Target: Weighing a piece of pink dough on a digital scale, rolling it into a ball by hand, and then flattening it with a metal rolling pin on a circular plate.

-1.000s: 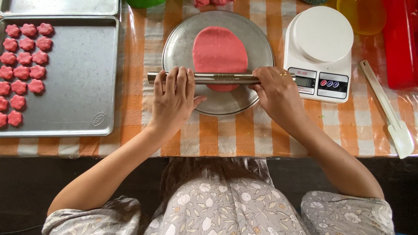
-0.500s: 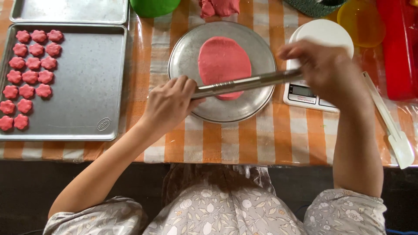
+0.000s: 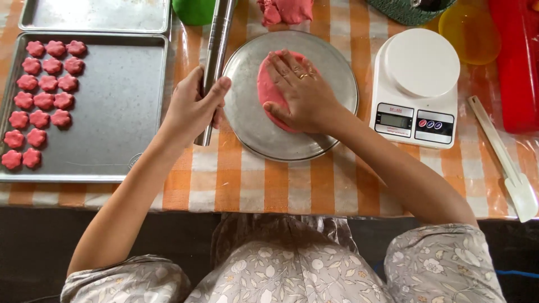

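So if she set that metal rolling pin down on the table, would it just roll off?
Probably it could roll: the rolling pin is a smooth, round steel tube. It looks stiff and possibly slippery. Her left hand grips it firmly; the checked tablecloth may slow it.

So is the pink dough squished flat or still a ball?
Flat. The pink dough lies spread thin on the round metal plate, and the right hand rests open-palmed on top.
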